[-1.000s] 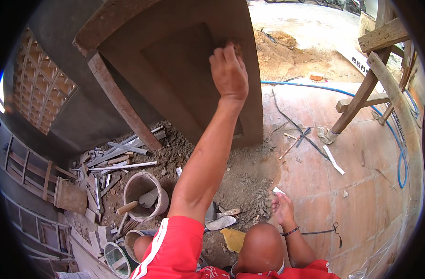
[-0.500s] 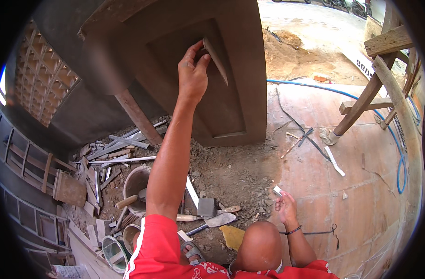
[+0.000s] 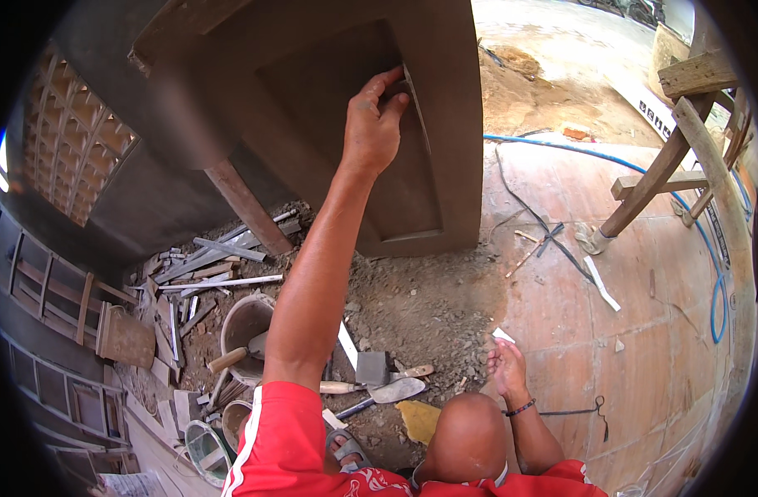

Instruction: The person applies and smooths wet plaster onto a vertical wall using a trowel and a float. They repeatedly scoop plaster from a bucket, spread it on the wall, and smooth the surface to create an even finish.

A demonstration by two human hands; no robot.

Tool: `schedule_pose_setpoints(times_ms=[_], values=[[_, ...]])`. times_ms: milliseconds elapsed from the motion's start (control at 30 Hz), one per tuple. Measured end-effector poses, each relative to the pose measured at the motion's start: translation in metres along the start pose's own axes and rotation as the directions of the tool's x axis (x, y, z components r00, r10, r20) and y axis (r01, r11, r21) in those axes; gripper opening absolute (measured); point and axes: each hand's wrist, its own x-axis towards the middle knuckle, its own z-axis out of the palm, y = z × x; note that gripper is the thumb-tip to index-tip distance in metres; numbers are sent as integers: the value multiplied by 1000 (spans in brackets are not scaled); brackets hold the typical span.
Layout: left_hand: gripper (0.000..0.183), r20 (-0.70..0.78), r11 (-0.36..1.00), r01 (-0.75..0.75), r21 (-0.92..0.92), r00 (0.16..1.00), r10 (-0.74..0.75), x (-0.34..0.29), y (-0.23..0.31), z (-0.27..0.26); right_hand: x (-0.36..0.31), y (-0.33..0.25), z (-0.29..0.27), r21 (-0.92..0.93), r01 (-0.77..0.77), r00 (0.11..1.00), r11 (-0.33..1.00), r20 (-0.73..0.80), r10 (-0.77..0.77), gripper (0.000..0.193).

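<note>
Left hand (image 3: 372,124) grip pinched on grey recessed panel (image 3: 354,99) edge, right hand (image 3: 507,369) grip holding small white piece (image 3: 503,335)

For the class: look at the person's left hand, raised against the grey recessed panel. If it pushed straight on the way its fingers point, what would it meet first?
The left hand would probably meet the raised inner edge of the recessed panel at once; its fingertips already seem to touch it, though depth is hard to judge.

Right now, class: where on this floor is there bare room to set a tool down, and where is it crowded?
Free: the tiled floor between the right hand and the blue hose. Crowded: the tools beside the bucket, the scrap strips left of it, and the rubble below the grey recessed panel.
</note>
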Motion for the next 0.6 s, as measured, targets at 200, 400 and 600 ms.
schedule_pose_setpoints(times_ms=[200, 400, 600], values=[[35, 42, 995, 99, -29, 994, -98, -39, -45, 15, -2, 3, 16, -13, -14, 999, 1000, 36, 14, 27], [35, 70, 954, 243, -177, 970, -234, -56, -68, -2, -14, 3, 22, -39, -3, 998, 999, 70, 6, 30], [35, -30, 997, 21, -68, 999, -23, -1, 5, -8, -12, 7, 7, -42, -4, 999, 999, 31, 6, 30]])
